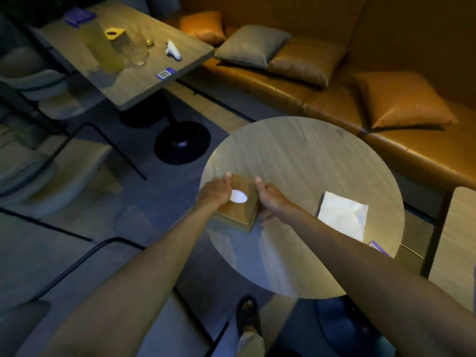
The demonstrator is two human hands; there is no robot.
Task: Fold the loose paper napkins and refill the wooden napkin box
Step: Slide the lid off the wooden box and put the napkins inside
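Where a cushioned bench (pixel 257 81) runs behind, a round table (pixel 296 155) holds napkins (pixel 342 215).

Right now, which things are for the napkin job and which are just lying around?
For the job: wooden napkin box, loose napkins, left hand, right hand.
Just lying about: cushions, glasses, white controller.
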